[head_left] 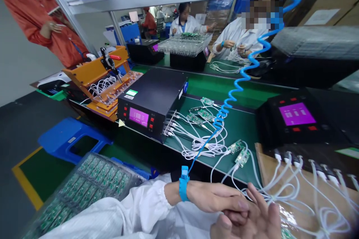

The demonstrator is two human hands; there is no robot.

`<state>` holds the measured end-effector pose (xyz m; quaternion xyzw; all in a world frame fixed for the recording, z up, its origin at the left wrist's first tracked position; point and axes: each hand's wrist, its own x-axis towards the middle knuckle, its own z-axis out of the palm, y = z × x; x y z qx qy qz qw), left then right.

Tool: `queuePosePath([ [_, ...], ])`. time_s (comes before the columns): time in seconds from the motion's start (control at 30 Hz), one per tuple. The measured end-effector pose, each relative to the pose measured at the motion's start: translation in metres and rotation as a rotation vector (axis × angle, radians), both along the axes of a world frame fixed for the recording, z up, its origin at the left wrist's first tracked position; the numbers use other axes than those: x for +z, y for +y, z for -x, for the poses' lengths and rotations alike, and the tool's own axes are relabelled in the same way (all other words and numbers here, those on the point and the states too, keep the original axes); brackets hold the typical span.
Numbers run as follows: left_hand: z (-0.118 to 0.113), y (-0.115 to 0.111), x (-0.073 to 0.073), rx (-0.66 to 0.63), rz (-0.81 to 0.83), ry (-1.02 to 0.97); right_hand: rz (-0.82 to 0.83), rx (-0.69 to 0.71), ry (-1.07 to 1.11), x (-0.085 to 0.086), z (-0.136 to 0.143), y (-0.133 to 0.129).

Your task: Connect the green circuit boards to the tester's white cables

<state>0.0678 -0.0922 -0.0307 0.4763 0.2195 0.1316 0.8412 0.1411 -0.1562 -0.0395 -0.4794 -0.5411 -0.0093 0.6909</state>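
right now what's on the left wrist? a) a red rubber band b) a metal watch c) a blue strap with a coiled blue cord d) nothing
c, since a blue strap wraps the wrist just behind the left hand, and a coiled blue cord runs up from it over the bench.

Your left hand (215,196) lies over your right hand (252,220) at the near edge; white cables (294,190) run just right of them; circuit boards (238,153) lie on the bench (241,127) beyond; a tester box (151,101) stands further left; a tray of boards (84,190) sits below your left sleeve.
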Motion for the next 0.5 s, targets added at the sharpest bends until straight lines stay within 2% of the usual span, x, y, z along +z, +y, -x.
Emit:
queuePosePath([
  [0.1,-0.002,-0.002,0.015,0.086,0.078,0.128,-0.045,-0.006,0.015,-0.002,0.001,0.005],
  [0.2,-0.006,-0.002,0.021,0.221,0.129,0.288,0.001,0.024,-0.136,-0.003,0.001,0.01],
  [0.3,-0.009,0.0,0.017,0.28,0.11,0.339,0.003,0.031,-0.24,-0.003,0.003,0.012],
  [0.4,-0.009,0.004,0.012,0.25,0.057,0.3,-0.037,-0.036,-0.334,-0.004,0.005,0.012],
  [0.5,-0.011,0.005,0.008,0.253,0.057,0.273,-0.019,-0.068,-0.297,-0.012,0.005,0.011],
])
